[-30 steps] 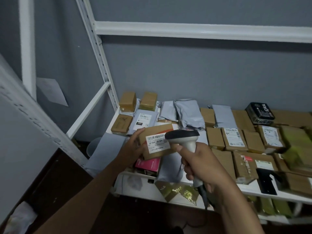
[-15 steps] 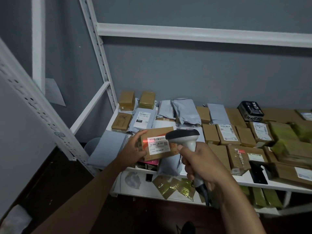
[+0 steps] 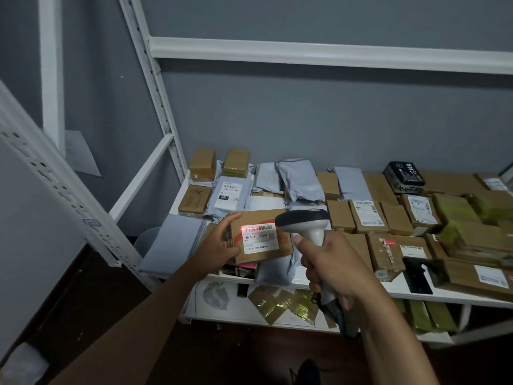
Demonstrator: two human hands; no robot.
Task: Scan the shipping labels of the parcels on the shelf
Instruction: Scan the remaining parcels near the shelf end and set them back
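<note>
My left hand grips the left end of a small brown cardboard parcel, holding it up over the front of the white shelf. Its white shipping label faces me, and a red scan line glows across the barcode at the label's top. My right hand grips the handle of a grey and white barcode scanner, whose head points left at the label from close by.
Several brown boxes and grey mailer bags cover the shelf; a black box sits at the back right and a dark flat item at the front edge. White uprights stand at left. Gold bags lie on the lower shelf.
A second ago no red line lay on the label; it now glows across the top barcode. The parcel and scanner stay almost where they were while my head has turned a little.
</note>
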